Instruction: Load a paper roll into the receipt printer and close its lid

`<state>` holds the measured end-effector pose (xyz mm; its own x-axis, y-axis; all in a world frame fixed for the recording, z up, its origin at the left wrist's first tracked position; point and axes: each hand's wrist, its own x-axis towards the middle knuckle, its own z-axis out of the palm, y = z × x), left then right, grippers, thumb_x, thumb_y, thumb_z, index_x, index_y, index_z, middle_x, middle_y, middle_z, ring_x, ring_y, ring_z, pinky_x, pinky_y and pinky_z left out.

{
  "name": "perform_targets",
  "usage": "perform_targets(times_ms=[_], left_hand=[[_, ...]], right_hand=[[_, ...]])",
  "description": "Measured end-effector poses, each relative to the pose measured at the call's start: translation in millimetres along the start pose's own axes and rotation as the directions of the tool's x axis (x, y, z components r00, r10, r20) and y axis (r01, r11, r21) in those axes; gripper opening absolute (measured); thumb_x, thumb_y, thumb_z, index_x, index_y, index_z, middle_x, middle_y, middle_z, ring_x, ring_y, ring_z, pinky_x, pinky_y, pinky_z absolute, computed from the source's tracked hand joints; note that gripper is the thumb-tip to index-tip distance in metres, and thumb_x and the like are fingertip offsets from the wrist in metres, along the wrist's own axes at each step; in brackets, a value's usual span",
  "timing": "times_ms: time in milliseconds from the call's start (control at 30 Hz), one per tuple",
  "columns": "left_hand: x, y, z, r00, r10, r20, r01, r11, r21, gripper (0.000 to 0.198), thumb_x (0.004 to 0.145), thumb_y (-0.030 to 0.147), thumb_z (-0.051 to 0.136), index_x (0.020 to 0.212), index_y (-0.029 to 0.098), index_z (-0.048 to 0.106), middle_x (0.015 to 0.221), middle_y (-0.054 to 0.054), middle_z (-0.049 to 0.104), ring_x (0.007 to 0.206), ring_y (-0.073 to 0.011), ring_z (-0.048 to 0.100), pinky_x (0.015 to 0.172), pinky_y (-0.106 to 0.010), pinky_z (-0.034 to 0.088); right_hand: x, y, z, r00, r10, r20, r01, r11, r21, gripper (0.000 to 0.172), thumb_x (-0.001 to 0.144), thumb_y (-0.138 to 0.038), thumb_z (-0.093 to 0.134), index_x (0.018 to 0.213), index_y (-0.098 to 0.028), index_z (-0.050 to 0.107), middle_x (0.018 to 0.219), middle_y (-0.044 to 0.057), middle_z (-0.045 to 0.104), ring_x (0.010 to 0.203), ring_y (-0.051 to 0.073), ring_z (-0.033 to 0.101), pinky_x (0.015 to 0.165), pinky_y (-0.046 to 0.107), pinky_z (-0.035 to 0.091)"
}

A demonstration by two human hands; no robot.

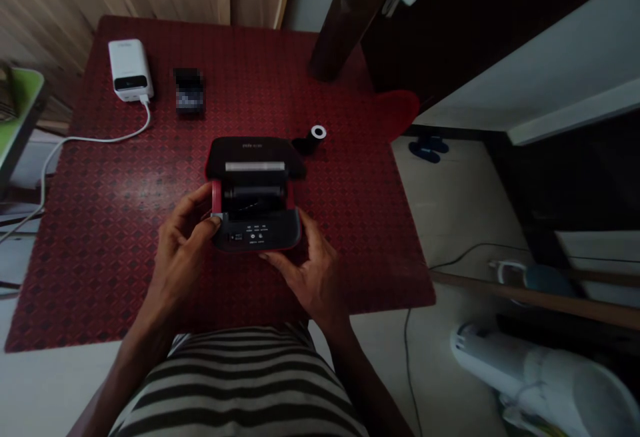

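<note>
A small black and red thermal printer (257, 231) sits on the table in front of me, its lid (250, 150) tipped back and the inner roller bay exposed. My left hand (183, 243) grips its left side, thumb on the front corner and fingers against the red side wall. Around the right front corner curls my right hand (315, 263), with the thumb along the front edge. Just behind the lid's right end is a small roll (318, 133) with a white ring-shaped end and a dark strip or body beside it.
A patterned red cloth (115, 243) covers the table. Toward the back left are a white power bank (129, 67) with a cable (105, 139) and a blurred dark object (189, 91). A brown post (345, 17) rises at the back; a red chair edge (400, 113) borders the right side.
</note>
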<state>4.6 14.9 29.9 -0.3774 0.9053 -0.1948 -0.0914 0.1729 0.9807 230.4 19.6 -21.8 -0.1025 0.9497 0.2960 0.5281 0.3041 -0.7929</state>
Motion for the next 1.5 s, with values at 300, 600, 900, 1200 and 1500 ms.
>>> perform_targets(times_ms=[300, 600, 900, 1200, 1500], left_hand=[[-6, -15, 0.0, 0.998, 0.058, -0.039, -0.056, 0.997, 0.043, 0.054, 0.104, 0.047, 0.082, 0.155, 0.030, 0.083, 0.154, -0.009, 0.084, 0.141, -0.0355, 0.079, 0.114, -0.047, 0.067], [-3, -32, 2.7, 0.918, 0.395, 0.036, -0.396, 0.911, 0.112, 0.062, 0.115, 0.070, 0.072, 0.159, 0.027, 0.078, 0.149, -0.013, 0.081, 0.133, -0.0362, 0.079, 0.110, -0.052, 0.067], [-2, -37, 1.4, 0.912, 0.407, 0.041, -0.408, 0.898, 0.162, 0.066, 0.119, 0.072, 0.060, 0.163, 0.025, 0.074, 0.156, -0.016, 0.078, 0.136, -0.0369, 0.077, 0.113, -0.055, 0.068], [-2, -30, 1.1, 0.930, 0.363, 0.058, -0.367, 0.912, 0.181, 0.069, 0.116, 0.076, 0.063, 0.160, 0.024, 0.074, 0.153, -0.016, 0.078, 0.133, -0.0367, 0.078, 0.109, -0.053, 0.068], [-3, -33, 0.0, 0.928, 0.370, 0.052, -0.373, 0.913, 0.163, 0.059, 0.118, 0.065, 0.067, 0.163, 0.027, 0.075, 0.147, -0.013, 0.079, 0.123, -0.0319, 0.078, 0.099, -0.044, 0.067]], right_hand=[[4, -7, -12, 0.998, -0.018, 0.062, 0.017, 1.000, 0.015, 0.086, 0.101, -0.069, 0.097, 0.168, -0.023, 0.068, 0.148, 0.018, 0.090, 0.130, 0.038, 0.091, 0.109, 0.054, 0.078], [88, -52, -39, 0.907, -0.335, 0.254, 0.379, 0.914, -0.148, 0.029, 0.123, -0.011, 0.063, 0.136, -0.021, 0.087, 0.136, 0.011, 0.093, 0.127, 0.027, 0.088, 0.119, 0.046, 0.069], [152, -82, 13, 0.700, -0.160, 0.695, 0.555, 0.735, -0.390, 0.031, 0.115, 0.000, 0.066, 0.120, -0.020, 0.088, 0.118, 0.014, 0.093, 0.115, 0.033, 0.090, 0.113, 0.053, 0.072], [152, -91, 15, 0.728, -0.158, 0.668, 0.551, 0.714, -0.432, 0.032, 0.108, 0.003, 0.069, 0.122, -0.020, 0.086, 0.119, 0.013, 0.092, 0.115, 0.035, 0.088, 0.101, 0.048, 0.075], [98, -56, -90, 0.971, -0.213, 0.107, 0.221, 0.972, -0.076, 0.028, 0.103, -0.023, 0.094, 0.129, -0.034, 0.088, 0.121, -0.001, 0.093, 0.110, 0.027, 0.086, 0.105, 0.049, 0.071]])
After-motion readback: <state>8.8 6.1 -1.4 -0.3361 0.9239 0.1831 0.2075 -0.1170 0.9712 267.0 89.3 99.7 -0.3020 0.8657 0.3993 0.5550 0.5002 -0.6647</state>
